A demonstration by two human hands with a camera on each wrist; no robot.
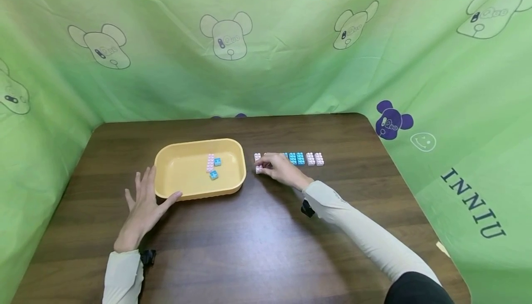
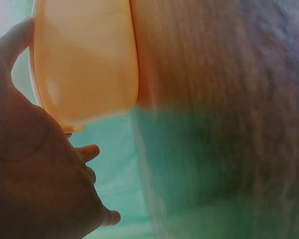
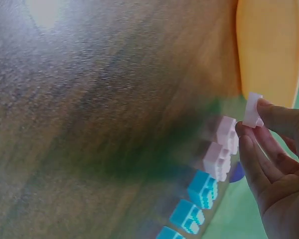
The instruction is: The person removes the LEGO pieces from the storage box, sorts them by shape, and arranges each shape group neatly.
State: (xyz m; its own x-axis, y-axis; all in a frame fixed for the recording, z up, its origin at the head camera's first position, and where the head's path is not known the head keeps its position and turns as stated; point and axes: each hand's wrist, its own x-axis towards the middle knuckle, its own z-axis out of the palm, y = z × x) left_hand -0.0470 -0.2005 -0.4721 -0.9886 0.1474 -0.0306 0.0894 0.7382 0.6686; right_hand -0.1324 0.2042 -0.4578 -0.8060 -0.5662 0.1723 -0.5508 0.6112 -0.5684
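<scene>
A pale pink toy brick (image 3: 251, 112) is pinched between the thumb and fingertips of my right hand (image 1: 282, 170). That hand is at the left end of a row of bricks and covers part of it. Pink bricks (image 3: 217, 160) and blue bricks (image 3: 202, 189) stand side by side in the row. My left hand (image 1: 145, 204) spreads around the near left corner of a yellow tray (image 1: 178, 193), thumb at its front rim. Inside the tray lie a long pink brick (image 1: 210, 163) and two small blue bricks, one (image 1: 218, 161) beside it and another (image 1: 214, 174) nearer me.
The brown wooden table (image 1: 249, 258) carries the tray and the row. Two pink bricks (image 1: 314, 159) form the row's right end. A green printed cloth (image 1: 274, 77) hangs behind the table and along both sides.
</scene>
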